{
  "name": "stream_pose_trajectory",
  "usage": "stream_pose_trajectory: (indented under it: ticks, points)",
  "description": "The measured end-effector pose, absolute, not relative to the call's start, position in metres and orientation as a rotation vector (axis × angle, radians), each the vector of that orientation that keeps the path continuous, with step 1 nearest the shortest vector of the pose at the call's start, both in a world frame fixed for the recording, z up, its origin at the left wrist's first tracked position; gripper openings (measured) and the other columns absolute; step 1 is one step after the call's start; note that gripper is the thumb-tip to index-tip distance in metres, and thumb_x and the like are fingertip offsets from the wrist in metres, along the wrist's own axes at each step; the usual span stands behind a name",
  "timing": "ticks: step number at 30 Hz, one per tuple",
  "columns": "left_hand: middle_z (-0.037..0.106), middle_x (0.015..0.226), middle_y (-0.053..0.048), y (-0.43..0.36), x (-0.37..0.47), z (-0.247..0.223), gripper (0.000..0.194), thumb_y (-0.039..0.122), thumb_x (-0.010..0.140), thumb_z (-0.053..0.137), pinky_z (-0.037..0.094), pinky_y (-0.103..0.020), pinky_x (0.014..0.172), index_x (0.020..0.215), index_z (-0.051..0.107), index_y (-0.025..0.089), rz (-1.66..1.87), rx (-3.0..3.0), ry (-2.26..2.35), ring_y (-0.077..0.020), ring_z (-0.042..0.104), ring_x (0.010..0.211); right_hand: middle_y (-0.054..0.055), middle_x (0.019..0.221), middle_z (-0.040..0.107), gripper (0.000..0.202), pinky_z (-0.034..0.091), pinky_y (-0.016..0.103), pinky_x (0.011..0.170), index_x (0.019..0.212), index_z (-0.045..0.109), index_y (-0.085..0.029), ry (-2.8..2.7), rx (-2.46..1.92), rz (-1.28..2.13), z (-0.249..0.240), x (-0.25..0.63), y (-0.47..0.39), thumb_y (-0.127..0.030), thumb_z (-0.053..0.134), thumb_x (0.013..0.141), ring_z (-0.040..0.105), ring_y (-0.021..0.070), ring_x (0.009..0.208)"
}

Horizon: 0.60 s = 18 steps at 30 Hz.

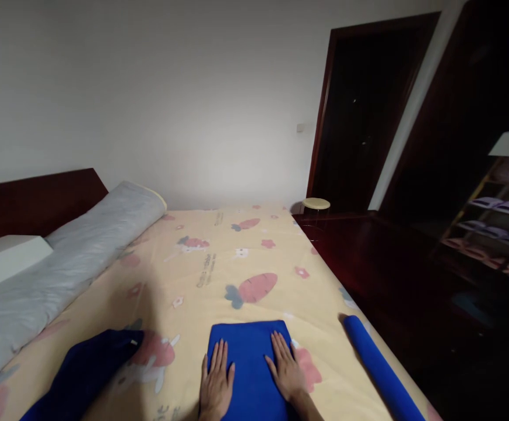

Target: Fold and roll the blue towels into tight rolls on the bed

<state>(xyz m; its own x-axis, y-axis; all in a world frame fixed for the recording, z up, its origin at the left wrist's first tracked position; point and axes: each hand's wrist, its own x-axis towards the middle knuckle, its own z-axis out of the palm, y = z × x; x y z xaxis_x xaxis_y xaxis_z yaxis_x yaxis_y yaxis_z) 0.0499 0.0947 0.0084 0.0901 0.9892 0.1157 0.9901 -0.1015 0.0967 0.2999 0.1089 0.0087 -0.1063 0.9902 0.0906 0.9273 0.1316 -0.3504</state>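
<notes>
A blue folded cloth (250, 365) lies flat on the patterned bed sheet (219, 251) at the bottom centre. My left hand (216, 380) rests palm down on its left edge, fingers stretched out. On the cloth's right edge my right hand (286, 369) lies flat, its fingers also extended and slightly apart. Neither hand grips anything. To the right, near the bed's edge, is a rolled blue cloth (379, 365). A dark blue cloth (88, 371) lies loosely at the lower left, with a small pale tag at its tip.
A long grey bolster (74, 257) and a white box-like object (11, 257) lie along the headboard (35, 202). Beyond the bed's right side stand a round stool (316, 203), a dark door (368, 117) and a rack (495, 216) holding footwear.
</notes>
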Motion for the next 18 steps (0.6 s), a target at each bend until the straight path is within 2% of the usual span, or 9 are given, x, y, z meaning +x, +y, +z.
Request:
stream_pose_trajectory:
  ticks: [2,6,9,12,14,18]
  points:
    - [0.027,0.158,0.0,0.093,0.032,0.014,0.055,0.043,0.097,0.023,0.026,-0.049,0.12,0.15,0.021,0.027,-0.209,-2.282,-2.154,-0.0208,0.03,0.146,0.006,0.156,0.029,0.067,0.02,0.051,0.12,0.151,0.031,-0.019,-2.086,-1.895,0.267,0.003,0.316,0.108,-0.058,0.024,0.097,0.025,0.0254,0.146]
    - [0.028,0.157,-0.002,0.083,0.02,0.025,0.055,0.041,0.095,0.028,0.02,-0.058,0.121,0.148,0.029,0.025,-0.225,-2.15,-2.233,-0.0246,0.03,0.146,0.011,0.153,0.035,0.072,0.024,0.054,0.119,0.148,0.037,-0.015,-2.013,-1.904,0.158,-0.006,0.324,0.101,-0.063,0.028,0.096,0.031,0.0285,0.143]
    - [0.027,0.157,0.0,0.065,0.037,0.022,0.055,0.037,0.095,0.028,0.015,-0.06,0.122,0.149,0.027,0.027,-0.35,-2.118,-2.161,-0.0255,0.03,0.146,0.009,0.154,0.035,0.068,0.026,0.054,0.118,0.149,0.036,-0.019,-1.968,-1.799,0.055,-0.009,0.302,0.083,-0.062,0.033,0.096,0.033,0.03,0.142]
    - [0.032,0.155,0.005,0.036,0.071,-0.002,0.055,0.036,0.093,0.032,0.027,-0.055,0.12,0.147,0.026,0.034,-0.46,-2.286,-2.072,-0.0234,0.035,0.144,0.004,0.156,0.03,0.062,0.028,0.051,0.117,0.153,0.025,-0.026,-2.043,-1.623,0.044,-0.015,0.271,0.052,-0.054,0.035,0.098,0.032,0.0288,0.143]
    - [0.039,0.152,0.006,0.015,0.094,-0.026,0.053,0.04,0.091,0.037,0.035,-0.051,0.117,0.144,0.033,0.038,-0.503,-2.354,-2.092,-0.0234,0.041,0.14,0.001,0.156,0.03,0.058,0.032,0.048,0.116,0.153,0.02,-0.03,-2.16,-1.494,0.104,-0.021,0.258,0.03,-0.048,0.034,0.1,0.034,0.0266,0.142]
    - [0.047,0.146,0.003,-0.023,0.097,-0.056,0.051,0.045,0.087,0.045,0.038,-0.051,0.115,0.137,0.044,0.041,-0.487,-2.249,-2.248,-0.026,0.048,0.135,0.0,0.153,0.036,0.055,0.039,0.048,0.111,0.15,0.029,-0.036,-2.214,-1.512,0.188,-0.035,0.27,-0.007,-0.051,0.037,0.098,0.041,0.0281,0.138]
